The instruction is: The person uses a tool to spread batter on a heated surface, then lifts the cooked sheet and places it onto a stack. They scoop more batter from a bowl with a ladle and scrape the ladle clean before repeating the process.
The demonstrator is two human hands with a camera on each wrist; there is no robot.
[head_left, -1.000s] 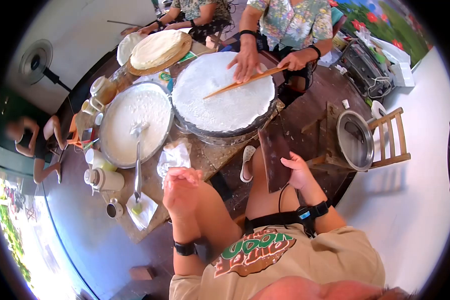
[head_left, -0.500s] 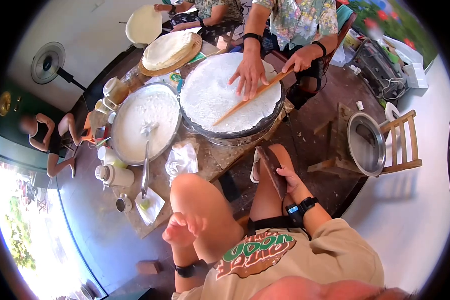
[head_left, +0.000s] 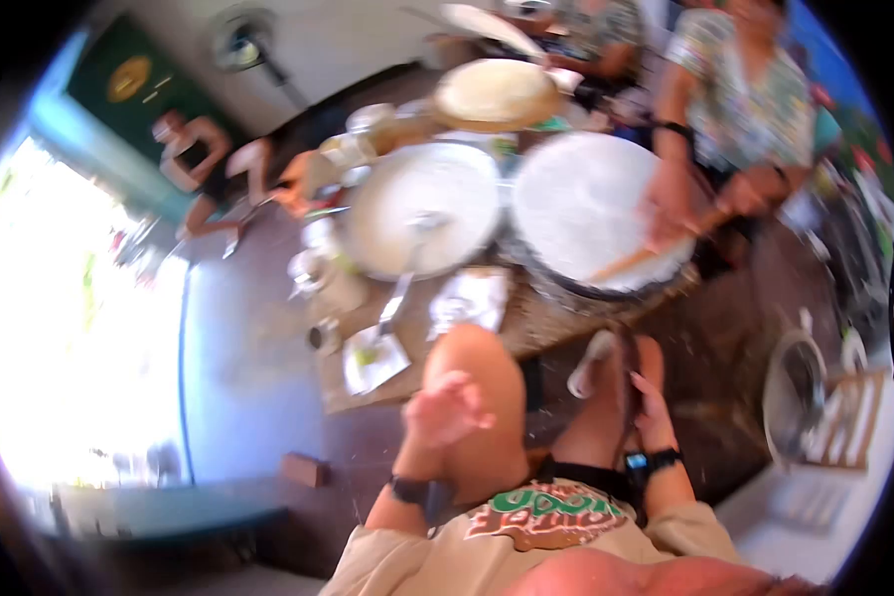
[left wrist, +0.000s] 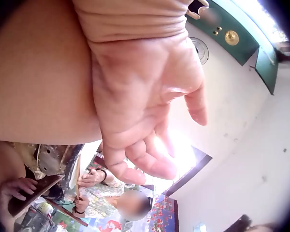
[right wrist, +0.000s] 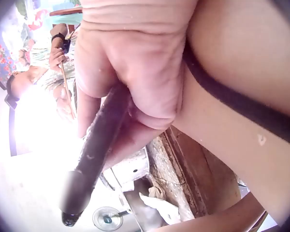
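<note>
My right hand (head_left: pixel 654 412) grips a thin, dark brown flat board (head_left: pixel 628 372) by one edge, upright over my right thigh. In the right wrist view the same board (right wrist: pixel 104 140) shows edge-on, clamped between thumb and fingers. My left hand (head_left: pixel 447 407) hovers by my left knee with nothing in it. Its palm and loosely bent fingers fill much of the left wrist view. Beyond my knees a round griddle (head_left: pixel 606 288) bears a white sheet of batter, over which another person holds a wooden stick (head_left: pixel 638 262). Left of it stands a wide basin (head_left: pixel 492 223) of white batter with a ladle (head_left: pixel 397 303).
A stack of round flat sheets (head_left: pixel 492 89) lies behind the griddle. Crumpled white paper (head_left: pixel 467 303), a paper with a green item (head_left: pixel 375 363) and a mug (head_left: pixel 322 336) sit along the near table edge. A metal basin (head_left: pixel 791 397) and wooden chair (head_left: pixel 854 417) stand at right.
The head view has swung left, and is blurred. My right hand has turned the board from face-on to edge-on. My left hand has lowered beside the knee. A person behind has lifted a round sheet.
</note>
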